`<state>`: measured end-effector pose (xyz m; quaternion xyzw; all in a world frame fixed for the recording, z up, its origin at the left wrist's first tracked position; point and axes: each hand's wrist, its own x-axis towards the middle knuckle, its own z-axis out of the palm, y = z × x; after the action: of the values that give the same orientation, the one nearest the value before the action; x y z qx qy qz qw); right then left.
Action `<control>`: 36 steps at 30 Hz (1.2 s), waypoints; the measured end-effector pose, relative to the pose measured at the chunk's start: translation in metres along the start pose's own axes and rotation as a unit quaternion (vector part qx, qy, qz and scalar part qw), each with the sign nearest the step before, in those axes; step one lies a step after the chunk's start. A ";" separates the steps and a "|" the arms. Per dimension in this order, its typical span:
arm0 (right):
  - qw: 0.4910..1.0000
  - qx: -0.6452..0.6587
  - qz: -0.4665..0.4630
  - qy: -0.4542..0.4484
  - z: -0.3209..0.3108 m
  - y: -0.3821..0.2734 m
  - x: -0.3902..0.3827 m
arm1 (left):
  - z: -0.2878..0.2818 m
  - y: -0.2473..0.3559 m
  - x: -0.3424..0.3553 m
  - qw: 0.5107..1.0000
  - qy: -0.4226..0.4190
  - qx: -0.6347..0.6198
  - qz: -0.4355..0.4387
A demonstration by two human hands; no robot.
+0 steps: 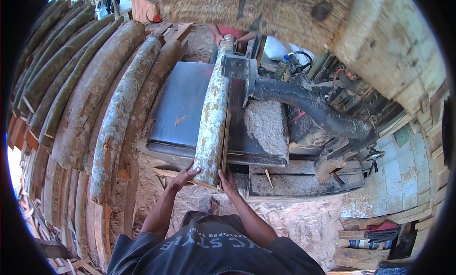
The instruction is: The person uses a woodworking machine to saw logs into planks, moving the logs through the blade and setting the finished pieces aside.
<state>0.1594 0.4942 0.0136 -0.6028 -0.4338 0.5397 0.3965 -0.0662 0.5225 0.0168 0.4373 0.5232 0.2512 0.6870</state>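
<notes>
A long bark-covered log piece (211,118) with pale, blotchy bark lies across the dark metal table (178,102) of a saw machine. Its near end juts past the table's front edge toward me. My left hand (182,178) grips this end from the left side. On the opposite side my right hand (228,181) presses against the end, fingers partly hidden by the wood. A thin strip of wood runs along the log's right side. At the far end, a co-worker's hands (218,39) are on the log. The machine's guide head (236,66) stands right beside it.
Several bark-covered logs (102,85) are stacked at the left. A curved machine arm (308,102) reaches in from the right, over sawdust (266,128) on the table. A large wooden beam (285,9) crosses overhead. A handwheel (374,155) sits at the right.
</notes>
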 end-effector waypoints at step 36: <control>0.999 -0.004 0.044 -0.016 0.030 0.116 -0.415 | 0.115 -0.194 -0.369 0.999 0.032 -0.003 -0.014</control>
<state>0.1234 0.0641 0.0283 -0.6141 -0.4153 0.5644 0.3632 -0.1008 0.0916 0.0414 0.4197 0.5502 0.2563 0.6748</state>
